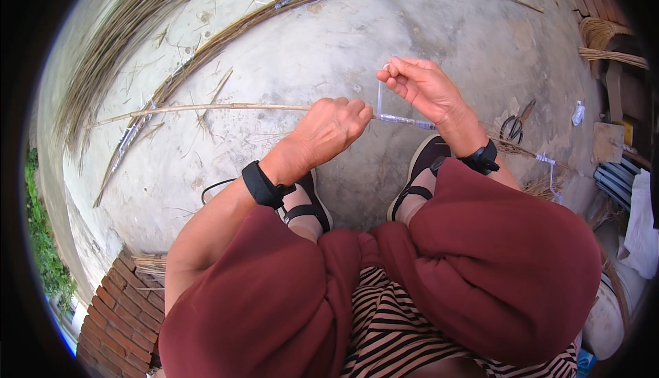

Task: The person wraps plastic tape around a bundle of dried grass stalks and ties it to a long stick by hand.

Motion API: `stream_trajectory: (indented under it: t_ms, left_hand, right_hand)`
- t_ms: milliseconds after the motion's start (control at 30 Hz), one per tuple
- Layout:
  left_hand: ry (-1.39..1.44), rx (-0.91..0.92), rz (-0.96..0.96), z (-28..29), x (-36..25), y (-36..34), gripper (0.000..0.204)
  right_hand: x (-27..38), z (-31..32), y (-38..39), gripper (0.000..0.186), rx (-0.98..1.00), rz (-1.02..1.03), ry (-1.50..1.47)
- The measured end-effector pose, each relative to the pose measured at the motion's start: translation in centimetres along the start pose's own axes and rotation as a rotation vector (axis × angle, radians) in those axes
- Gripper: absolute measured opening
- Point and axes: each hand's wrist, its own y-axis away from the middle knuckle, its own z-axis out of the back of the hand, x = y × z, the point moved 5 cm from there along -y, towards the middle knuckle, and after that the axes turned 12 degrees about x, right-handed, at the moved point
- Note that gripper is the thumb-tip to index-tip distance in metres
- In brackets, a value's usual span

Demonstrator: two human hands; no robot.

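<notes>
L hand: clenched rnd thin tan stick
R hand: pinching narrow clear-plastic strip
Black-handled scissors: rt of R hand

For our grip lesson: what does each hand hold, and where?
Left hand: the stick, beside its wrapping; right hand: the plastic strip, by its upper end.

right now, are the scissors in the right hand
No, the scissors lie on the floor, while the fingers of the right hand pinch a pale strip.
</notes>
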Motion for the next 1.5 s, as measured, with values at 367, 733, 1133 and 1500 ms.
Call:
stream_trajectory:
  t_ms: [367, 733, 1133, 1500]
  left_hand:
    - [-0.077, 0.071, 0.025, 1.1, 0.2, -0.1, 0.031]
    - [0.261, 0.255, 0.121, 1.7, 4.6, -1.4, 0.020]
    - [0.252, 0.251, 0.188, 0.3, 4.4, -1.1, 0.019]
    - [0.057, 0.005, 0.096, 0.4, 1.5, -0.4, 0.012]
  right_hand:
    - [-1.1, 0.7, -0.3, 0.024, -0.107, -0.003, -0.119]
    - [-4.5, -4.1, 5.5, 0.046, 0.233, -0.509, 0.380]
    - [-4.9, -4.7, 3.7, 0.020, 0.178, -0.431, 0.403]
    - [-2.0, 0.8, 1.1, 0.022, -0.059, -0.168, -0.065]
